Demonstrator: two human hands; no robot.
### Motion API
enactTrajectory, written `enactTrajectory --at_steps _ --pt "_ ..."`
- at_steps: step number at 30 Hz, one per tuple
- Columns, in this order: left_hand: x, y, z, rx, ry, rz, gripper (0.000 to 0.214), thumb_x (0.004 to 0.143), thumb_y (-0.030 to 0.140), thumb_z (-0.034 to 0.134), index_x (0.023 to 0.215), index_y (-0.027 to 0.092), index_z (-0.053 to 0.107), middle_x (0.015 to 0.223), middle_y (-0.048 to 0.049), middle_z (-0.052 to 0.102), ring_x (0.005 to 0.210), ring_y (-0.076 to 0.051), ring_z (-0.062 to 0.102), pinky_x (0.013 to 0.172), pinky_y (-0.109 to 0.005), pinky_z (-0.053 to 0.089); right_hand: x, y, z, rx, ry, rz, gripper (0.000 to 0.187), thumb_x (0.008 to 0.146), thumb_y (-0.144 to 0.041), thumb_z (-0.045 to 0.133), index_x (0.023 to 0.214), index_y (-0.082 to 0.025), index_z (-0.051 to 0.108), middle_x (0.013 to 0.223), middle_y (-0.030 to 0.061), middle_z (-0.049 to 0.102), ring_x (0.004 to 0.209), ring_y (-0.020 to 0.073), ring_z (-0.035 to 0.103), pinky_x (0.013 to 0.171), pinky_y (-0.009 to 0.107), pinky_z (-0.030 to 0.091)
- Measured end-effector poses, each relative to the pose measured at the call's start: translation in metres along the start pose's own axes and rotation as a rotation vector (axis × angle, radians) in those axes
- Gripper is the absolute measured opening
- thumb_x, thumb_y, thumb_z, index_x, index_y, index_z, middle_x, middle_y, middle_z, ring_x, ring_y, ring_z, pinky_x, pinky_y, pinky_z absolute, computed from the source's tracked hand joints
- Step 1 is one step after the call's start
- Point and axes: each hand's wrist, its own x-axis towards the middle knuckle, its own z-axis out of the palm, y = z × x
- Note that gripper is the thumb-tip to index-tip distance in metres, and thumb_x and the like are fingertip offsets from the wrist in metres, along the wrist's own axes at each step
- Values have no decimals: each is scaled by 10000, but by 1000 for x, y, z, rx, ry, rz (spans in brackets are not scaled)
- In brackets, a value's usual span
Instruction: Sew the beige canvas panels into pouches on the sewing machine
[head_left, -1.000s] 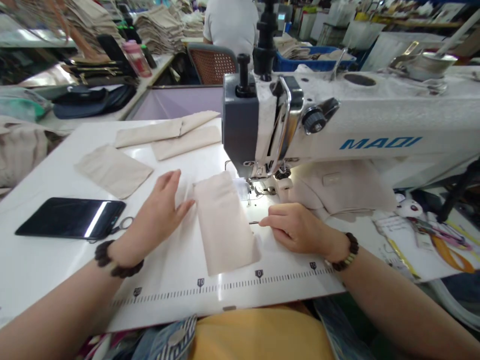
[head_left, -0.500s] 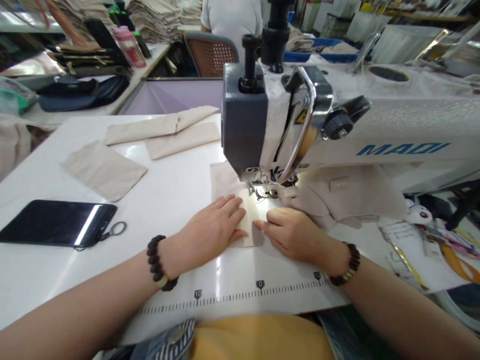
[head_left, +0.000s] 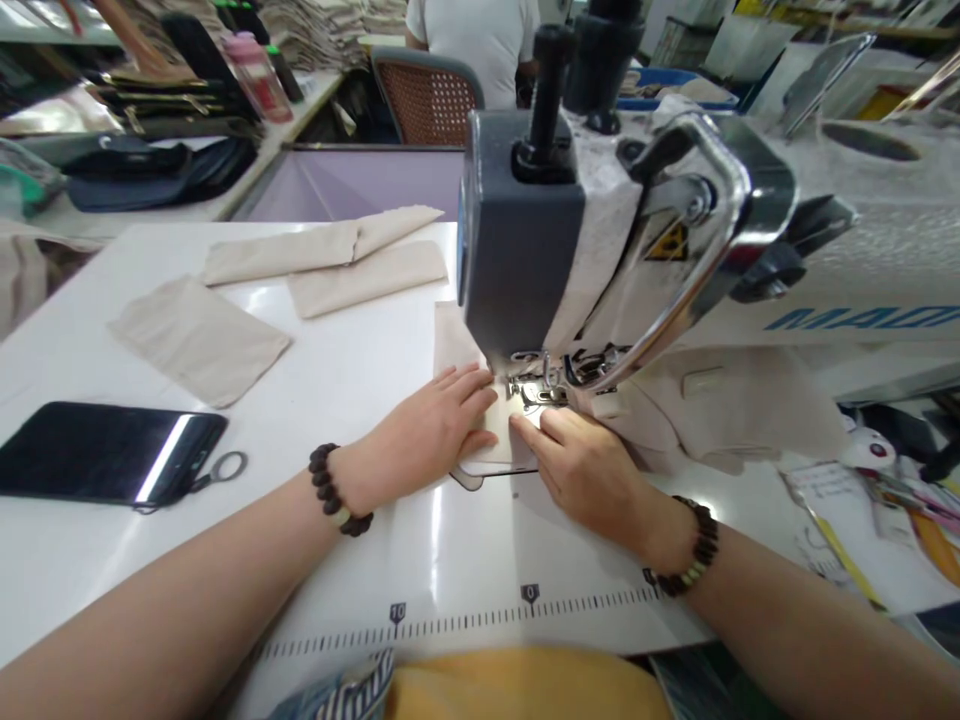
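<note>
Beige cloth pieces (head_left: 705, 90) lie in a blue plastic bin (head_left: 637, 104) beyond the white-and-grey sewing machine (head_left: 517, 230). By the machine's metal presser foot (head_left: 538, 395), a flat beige cloth panel (head_left: 454, 335) lies on the glossy white table (head_left: 360, 575). The left hand's (head_left: 420, 430) fingers, outstretched and slightly parted, rest on it. The right hand's (head_left: 592, 470) index finger extends to its right edge, the others curled; whether they grip anything cannot be told.
</note>
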Motion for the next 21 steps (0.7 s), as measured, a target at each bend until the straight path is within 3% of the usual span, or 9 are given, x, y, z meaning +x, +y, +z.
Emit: enactTrajectory --at_steps 11,21 --pt "1 -7 0 -35 -19 5 294 873 260 546 1118 103 506 1164 -136 538 1092 -245 511 940 -406 430 2 -2 0 13 -6 42 379 829 -67 462 1202 -76 533 842 78 597 734 189 518 666 302 394" --pt "2 -9 0 -36 -1 15 267 857 260 569 1064 98 530 1121 -133 559 1067 -245 527 927 -401 440 2 -2 1 6 -14 49 376 837 -61 438 1199 -76 536 829 78 584 723 187 514 649 301 393"
